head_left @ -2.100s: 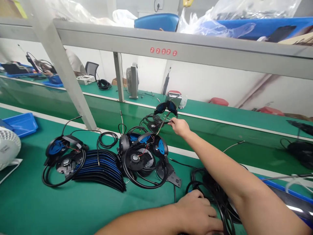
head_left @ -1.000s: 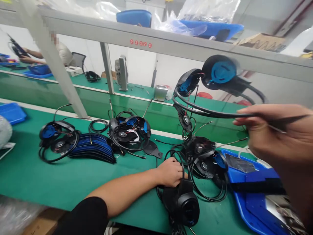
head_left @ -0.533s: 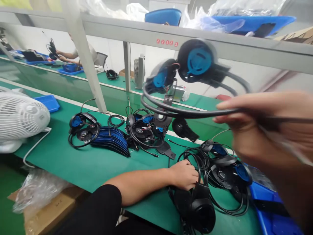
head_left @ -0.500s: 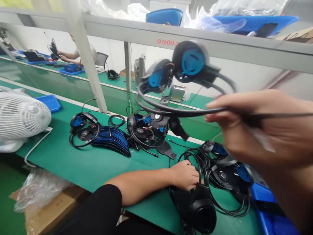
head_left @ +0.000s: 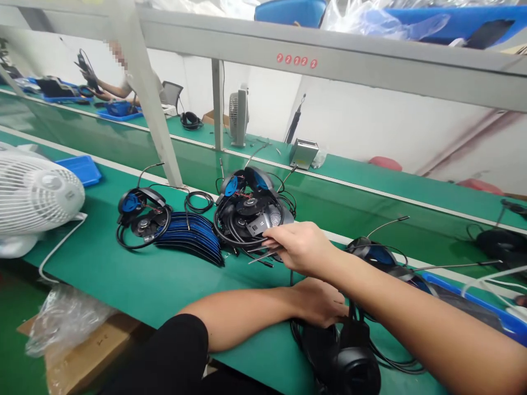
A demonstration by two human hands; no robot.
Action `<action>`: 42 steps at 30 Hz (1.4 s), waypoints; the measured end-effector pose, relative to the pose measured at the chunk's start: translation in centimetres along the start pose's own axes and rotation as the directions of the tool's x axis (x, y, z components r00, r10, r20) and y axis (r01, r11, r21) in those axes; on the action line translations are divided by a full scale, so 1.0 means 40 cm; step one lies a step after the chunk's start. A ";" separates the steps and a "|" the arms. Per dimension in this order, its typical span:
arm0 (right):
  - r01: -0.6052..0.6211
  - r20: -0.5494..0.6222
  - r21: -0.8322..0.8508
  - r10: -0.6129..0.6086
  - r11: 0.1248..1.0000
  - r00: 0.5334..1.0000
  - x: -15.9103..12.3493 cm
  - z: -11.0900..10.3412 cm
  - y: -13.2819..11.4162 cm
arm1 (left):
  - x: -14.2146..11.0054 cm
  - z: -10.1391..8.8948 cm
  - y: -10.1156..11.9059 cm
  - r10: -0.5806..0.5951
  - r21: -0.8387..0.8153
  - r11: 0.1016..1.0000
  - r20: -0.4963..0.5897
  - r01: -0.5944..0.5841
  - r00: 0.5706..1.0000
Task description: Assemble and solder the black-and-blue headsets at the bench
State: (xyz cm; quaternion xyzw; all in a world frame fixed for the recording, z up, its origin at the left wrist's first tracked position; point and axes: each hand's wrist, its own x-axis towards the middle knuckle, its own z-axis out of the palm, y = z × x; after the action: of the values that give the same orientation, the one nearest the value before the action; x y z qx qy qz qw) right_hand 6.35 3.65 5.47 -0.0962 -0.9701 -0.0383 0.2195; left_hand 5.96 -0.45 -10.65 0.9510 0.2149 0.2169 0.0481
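Note:
My right hand (head_left: 303,247) pinches the edge of a headset (head_left: 249,207) with blue-lined ear cups and looped black cable, which rests on the pile of headset parts at mid-table. Thin metal tips like tweezers (head_left: 263,255) jut from under its fingers. My left hand (head_left: 319,302) lies low on the table, its fingers curled on the cables of a black headset (head_left: 357,367) at the front edge; the fingertips are partly hidden. Left of the pile stands a row of curved blue-black headband strips (head_left: 191,236), with another opened headset (head_left: 142,216) beside it.
A white fan (head_left: 41,192) and a small blue tray (head_left: 80,170) occupy the left end. More headsets (head_left: 379,252) and a blue bin (head_left: 473,302) lie to the right. A metal post (head_left: 152,99) rises at the back. Across the bench a co-worker (head_left: 135,82) handles a headset.
My right hand has come down and leftward from high on the right, bringing the headset onto the pile. My left hand stays low among the cables. The view has shifted slightly.

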 end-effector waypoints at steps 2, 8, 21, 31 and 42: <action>-0.060 0.077 0.037 0.057 0.998 0.995 -0.013 0.006 0.000 | 0.001 0.001 0.001 -0.010 -0.079 0.997 0.033 0.012 0.999; -0.211 0.116 0.190 0.191 0.959 0.975 -0.041 -0.043 -0.017 | -0.001 -0.011 -0.010 0.037 -0.128 0.991 0.088 -0.025 0.995; -0.817 -0.057 0.570 0.997 0.082 0.060 -0.592 -0.184 -0.249 | -0.026 -0.060 -0.015 -0.075 -0.279 0.960 -0.297 -0.011 0.952; -0.904 -0.052 0.228 0.931 0.362 0.360 -0.607 -0.082 -0.369 | -0.004 -0.091 -0.022 0.008 -0.244 0.966 -0.306 -0.086 0.952; -0.886 -0.063 -0.011 0.884 0.464 0.463 -0.605 -0.062 -0.303 | -0.002 -0.105 -0.008 -0.003 -0.220 0.975 -0.193 -0.040 0.981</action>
State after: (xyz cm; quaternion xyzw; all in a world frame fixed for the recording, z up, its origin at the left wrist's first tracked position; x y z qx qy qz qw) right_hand 26.35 -12.62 -3.16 -0.5879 -0.7737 0.0581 0.2288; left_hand 3.95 -0.18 -6.95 0.9162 0.1840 0.3307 0.1318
